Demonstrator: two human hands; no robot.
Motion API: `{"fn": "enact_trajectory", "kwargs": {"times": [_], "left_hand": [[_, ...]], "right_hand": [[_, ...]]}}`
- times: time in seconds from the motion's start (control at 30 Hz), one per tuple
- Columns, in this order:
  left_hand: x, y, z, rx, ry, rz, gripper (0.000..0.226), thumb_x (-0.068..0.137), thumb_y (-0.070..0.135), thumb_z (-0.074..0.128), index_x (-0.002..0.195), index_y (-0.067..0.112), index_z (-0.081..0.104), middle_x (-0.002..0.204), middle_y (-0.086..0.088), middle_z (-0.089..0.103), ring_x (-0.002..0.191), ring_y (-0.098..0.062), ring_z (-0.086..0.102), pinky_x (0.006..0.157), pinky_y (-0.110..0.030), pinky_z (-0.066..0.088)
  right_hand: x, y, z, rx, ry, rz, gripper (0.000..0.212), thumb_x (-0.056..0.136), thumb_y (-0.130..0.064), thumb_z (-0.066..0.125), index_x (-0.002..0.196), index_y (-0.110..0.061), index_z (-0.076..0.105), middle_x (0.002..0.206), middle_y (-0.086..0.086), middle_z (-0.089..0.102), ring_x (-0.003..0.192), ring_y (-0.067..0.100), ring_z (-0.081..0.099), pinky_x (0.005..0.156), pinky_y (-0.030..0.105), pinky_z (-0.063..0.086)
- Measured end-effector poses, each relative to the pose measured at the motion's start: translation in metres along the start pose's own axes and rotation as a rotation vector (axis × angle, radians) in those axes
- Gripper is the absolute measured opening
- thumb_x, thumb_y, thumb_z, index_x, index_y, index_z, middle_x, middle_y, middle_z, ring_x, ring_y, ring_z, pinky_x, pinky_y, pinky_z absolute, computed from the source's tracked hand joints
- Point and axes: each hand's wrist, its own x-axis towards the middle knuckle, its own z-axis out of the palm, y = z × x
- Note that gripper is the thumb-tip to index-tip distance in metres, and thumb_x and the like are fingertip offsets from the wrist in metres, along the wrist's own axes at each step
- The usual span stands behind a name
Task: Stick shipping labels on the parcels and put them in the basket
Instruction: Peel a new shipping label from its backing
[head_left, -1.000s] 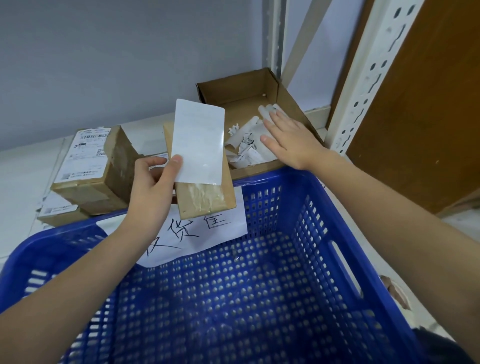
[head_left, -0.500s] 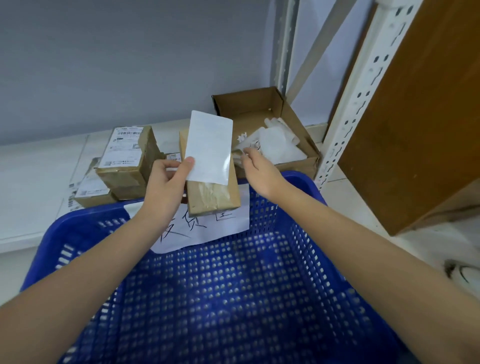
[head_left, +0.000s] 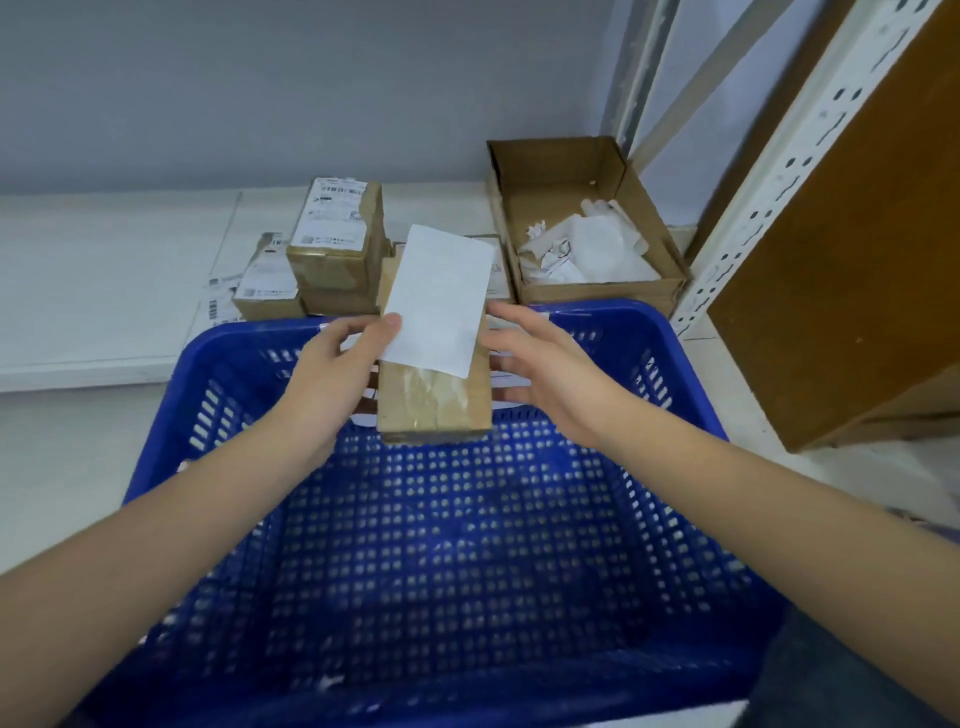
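The brown parcel (head_left: 434, 395) now hangs lower, over the far end of the blue basket (head_left: 670, 343), with the white label (head_left: 439, 301) lying tilted across its top. The left hand (head_left: 332, 374) grips both, thumb pinning the label's corner. The right hand (head_left: 540, 364) (earlier up at the cardboard box (head_left: 649, 208) of scraps) has come beside the parcel, fingers spread, holding nothing. Labelled parcels (head_left: 332, 234) sit stacked behind.

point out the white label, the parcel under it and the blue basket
white label (head_left: 441, 299), head view, middle of its blank face
parcel (head_left: 434, 402), head view, taped near end
blue basket (head_left: 675, 343), head view, far right rim
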Motion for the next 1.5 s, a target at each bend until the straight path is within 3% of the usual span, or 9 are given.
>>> {"fn": "enact_trajectory", "kwargs": {"times": [0.17,0.3,0.5,0.8,0.97,1.1,1.27,1.37,1.5], "left_hand": [[-0.029,-0.022,-0.018,-0.035,-0.023,-0.024,0.031,0.094,0.042,0.053,0.116,0.023,0.064,0.103,0.003,0.071,0.087,-0.012,0.068,0.066,-0.023,0.051],[-0.031,-0.029,-0.021,-0.045,-0.053,-0.032,0.033,0.096,0.039,0.052,0.122,0.022,0.063,0.103,0.008,0.071,0.091,-0.007,0.067,0.073,-0.022,0.052],[-0.024,-0.02,-0.021,0.021,-0.057,0.12,0.025,0.099,0.031,0.048,0.117,0.03,0.065,0.096,0.015,0.072,0.088,-0.003,0.067,0.078,-0.022,0.054],[-0.021,-0.02,-0.021,0.021,-0.125,0.111,0.024,0.102,0.029,0.042,0.099,0.045,0.06,0.087,0.028,0.069,0.082,0.01,0.063,0.07,-0.007,0.049],[-0.023,-0.016,-0.021,-0.073,-0.107,0.083,0.026,0.102,0.029,0.041,0.096,0.045,0.061,0.095,0.031,0.068,0.092,0.008,0.063,0.094,-0.023,0.049],[-0.023,-0.016,-0.019,-0.103,-0.077,0.087,0.029,0.102,0.026,0.042,0.1,0.049,0.059,0.101,0.031,0.067,0.097,0.006,0.063,0.101,-0.034,0.048],[-0.021,-0.02,-0.014,-0.115,-0.07,0.069,0.025,0.101,0.028,0.044,0.103,0.047,0.06,0.109,0.023,0.068,0.106,-0.002,0.062,0.102,-0.037,0.047],[-0.022,-0.019,-0.011,-0.139,-0.065,0.062,0.028,0.101,0.028,0.044,0.102,0.052,0.057,0.107,0.027,0.068,0.103,0.001,0.063,0.101,-0.036,0.048],[-0.018,-0.019,-0.012,-0.137,-0.02,0.05,0.021,0.1,0.029,0.046,0.104,0.045,0.06,0.103,0.021,0.069,0.101,-0.004,0.065,0.099,-0.037,0.05]], "right_hand": [[-0.025,0.022,0.017,0.098,-0.062,-0.016,0.043,0.092,-0.013,0.058,0.131,-0.027,0.051,0.122,0.006,0.064,0.109,0.021,0.064,0.087,0.038,0.054],[-0.031,0.037,0.027,-0.01,0.006,-0.083,0.059,0.084,-0.008,0.068,0.135,-0.03,0.047,0.129,-0.001,0.057,0.106,0.016,0.065,0.087,0.041,0.056],[-0.022,0.03,0.028,-0.022,0.003,-0.103,0.072,0.069,-0.025,0.073,0.134,-0.036,0.045,0.13,-0.002,0.056,0.11,0.014,0.063,0.089,0.045,0.055],[-0.017,0.03,0.029,-0.026,0.002,-0.103,0.066,0.071,-0.024,0.071,0.131,-0.038,0.046,0.128,0.001,0.057,0.107,0.015,0.065,0.087,0.045,0.055],[-0.013,0.024,0.023,0.026,0.037,-0.138,0.065,0.071,-0.025,0.07,0.13,-0.036,0.048,0.126,0.005,0.059,0.105,0.018,0.066,0.082,0.038,0.057],[-0.011,0.022,0.021,-0.007,0.062,-0.166,0.068,0.072,-0.029,0.069,0.135,-0.038,0.045,0.129,0.005,0.056,0.109,0.016,0.063,0.084,0.038,0.057],[-0.01,0.024,0.022,-0.111,0.082,-0.223,0.062,0.075,-0.035,0.065,0.131,-0.049,0.043,0.134,-0.007,0.052,0.122,0.009,0.052,0.095,0.043,0.052],[-0.011,0.023,0.023,-0.205,0.064,-0.283,0.048,0.085,-0.034,0.058,0.125,-0.055,0.042,0.138,-0.014,0.047,0.124,0.007,0.05,0.097,0.039,0.051],[-0.011,0.024,0.024,-0.19,0.044,-0.294,0.032,0.096,-0.019,0.051,0.112,-0.043,0.065,0.143,-0.007,0.043,0.118,0.013,0.055,0.096,0.038,0.052]]}}
